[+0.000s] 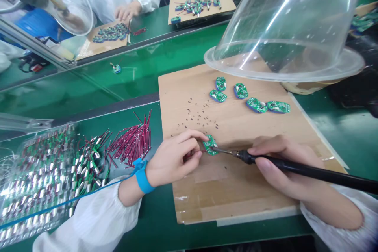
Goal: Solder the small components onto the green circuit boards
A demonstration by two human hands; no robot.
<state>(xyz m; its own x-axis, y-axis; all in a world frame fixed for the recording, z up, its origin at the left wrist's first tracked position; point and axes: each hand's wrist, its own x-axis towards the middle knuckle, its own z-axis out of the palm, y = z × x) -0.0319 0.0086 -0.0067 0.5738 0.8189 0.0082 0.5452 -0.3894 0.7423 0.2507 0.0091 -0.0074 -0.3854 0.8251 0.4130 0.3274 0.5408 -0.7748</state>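
Observation:
My left hand (174,157) pinches a thin red wire against a small green circuit board (210,144) lying on a cardboard sheet (236,189). A blue wrist strap (142,175) circles that wrist. My right hand (283,169) grips a black soldering iron (310,171) like a pen, its metal tip touching the board's right edge. Several more small green boards (254,100) lie farther back on the cardboard.
Red wires (132,141) and a clear bag of components (35,177) lie at the left on the green bench. A clear plastic fume hood (283,27) hangs at the upper right. Across the conveyor, another person's hand (127,10) rests by cardboard sheets with boards (201,2).

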